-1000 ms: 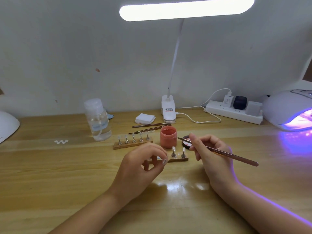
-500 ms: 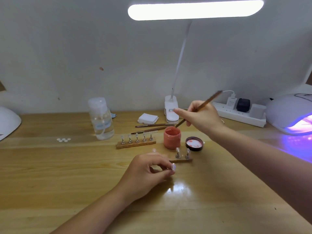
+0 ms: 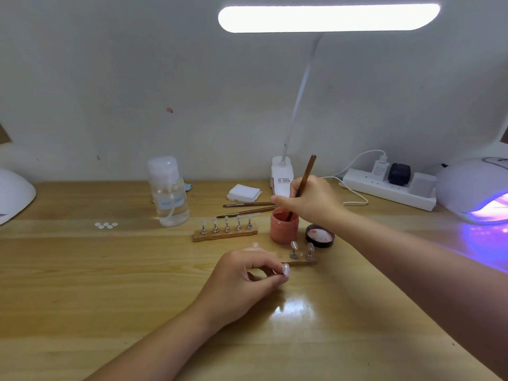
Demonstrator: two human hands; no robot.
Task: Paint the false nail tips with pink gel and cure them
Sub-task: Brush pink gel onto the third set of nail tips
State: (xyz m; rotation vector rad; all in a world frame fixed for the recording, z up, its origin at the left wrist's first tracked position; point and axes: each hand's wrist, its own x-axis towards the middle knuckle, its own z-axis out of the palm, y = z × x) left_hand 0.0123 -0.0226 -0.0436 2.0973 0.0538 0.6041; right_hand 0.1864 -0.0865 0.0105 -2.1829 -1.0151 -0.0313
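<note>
Your R hand (image 3: 310, 200) is pinched round the brush (image 3: 303, 182). Brush axis is steep, near vertical: handle end points up and slightly right, bristle end is down inside the open pink gel jar (image 3: 284, 225). The jar's lid (image 3: 319, 235) lies inner side up just right of it.

Your L hand (image 3: 244, 281) has its fingertips pinched on one false nail tip (image 3: 286, 270), held just above the desk (image 3: 82, 284) w/ its long axis roughly upright, face toward the cam. It's just in front of the near wooden holder strip (image 3: 302, 262), which carries two more tips on stands. The far strip (image 3: 225, 234) has five stands w/ clear tips and runs left-right.

Desk is light wood, glossy, w/ lamp glare near your L hand. Plain white wall (image 3: 137, 78) behind. The UV nail lamp (image 3: 478, 188) sits at the right edge, glowing violet onto the desk. Clip desk lamp (image 3: 327, 19) is lit overhead, power strip (image 3: 390, 189) at the back right, clear pump bottle (image 3: 169, 192) at the back left.
</note>
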